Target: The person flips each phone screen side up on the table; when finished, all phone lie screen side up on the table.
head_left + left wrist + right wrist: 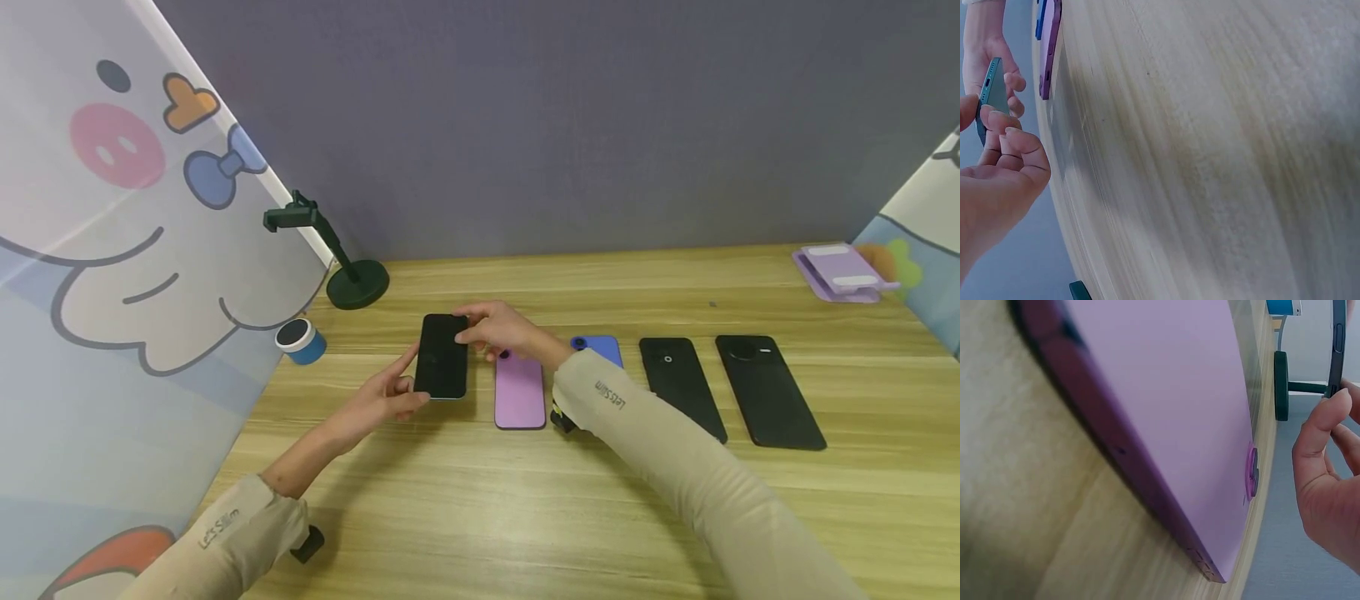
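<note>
Clock positions: read in the head view from item 1, twelve o'clock pointing away from the person.

1. Slim rectangular smartphone with black screen and teal lower edge [441, 357]. Screen up, raised above the pale wood-grain surface [450, 508].

2. Left hand [382, 400], at eight o'clock. Fingers grasping item 1 at its seven o'clock corner, thumb by the lower edge.

3. Right hand [497, 327], at two o'clock. Thumb and forefinger pinching item 1 at its one o'clock corner.

4. Lilac smartphone with darker purple frame [520, 402], at four o'clock. Back up on the surface, just beside item 1; camera end near the right hand.

5. Blue smartphone [609, 347], at three o'clock. Partly hidden by the right beige printed sleeve [660, 442].

6. Black smartphone with small pale-ringed camera [678, 375], at three o'clock, back up.

7. Black smartphone with large round camera disc [772, 396], farther along three o'clock, back up.

8. Dark green stand, round base and slanting stem [360, 286], at ten o'clock.

9. Small round blue-and-white tub with black top [302, 342], at nine o'clock.

10. Lilac folding stand [842, 273], well apart, slightly above three o'clock.
</note>
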{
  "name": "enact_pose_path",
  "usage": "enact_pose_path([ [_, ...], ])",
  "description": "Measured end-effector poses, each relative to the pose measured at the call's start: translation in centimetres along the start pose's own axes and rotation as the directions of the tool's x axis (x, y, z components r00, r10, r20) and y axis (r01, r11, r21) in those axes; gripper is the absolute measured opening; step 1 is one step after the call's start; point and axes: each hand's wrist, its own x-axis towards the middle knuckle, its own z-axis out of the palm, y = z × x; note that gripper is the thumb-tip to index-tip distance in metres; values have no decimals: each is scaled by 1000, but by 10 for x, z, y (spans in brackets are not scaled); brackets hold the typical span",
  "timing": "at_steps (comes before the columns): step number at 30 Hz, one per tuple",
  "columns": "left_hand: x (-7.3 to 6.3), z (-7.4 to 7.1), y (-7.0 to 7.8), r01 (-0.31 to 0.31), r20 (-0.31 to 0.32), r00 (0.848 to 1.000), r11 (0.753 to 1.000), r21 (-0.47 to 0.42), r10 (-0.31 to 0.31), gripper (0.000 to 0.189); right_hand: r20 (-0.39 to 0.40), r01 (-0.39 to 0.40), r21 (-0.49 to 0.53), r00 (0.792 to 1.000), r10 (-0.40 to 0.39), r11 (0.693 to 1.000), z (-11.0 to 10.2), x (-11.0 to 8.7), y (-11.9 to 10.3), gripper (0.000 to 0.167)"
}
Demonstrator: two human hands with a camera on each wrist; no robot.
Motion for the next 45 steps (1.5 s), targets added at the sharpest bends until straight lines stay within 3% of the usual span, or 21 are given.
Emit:
enact_pose_path([
  [7,3,-2,-3,30,27,999,999,33,-31,84,4,-21,-24,1000,22,999,1,-1,1,53],
  [15,4,-1,-7,90,58,994,996,26,-92,85,43,-15,-157,999,22,988,3,-1,3,55],
  [23,8,-3,-11,157,55,986,987,21,-158,83,61,-84,-168,994,96,982,7,2,3,54],
  [32,9,-5,-12,170,63,983,985,43,-172,80,68,-109,-166,990,121,980,11,4,0,55],
  [45,9,-10,-17,187,75,978,979,79,-193,81,37,-115,-266,991,130,957,13,7,-1,52],
])
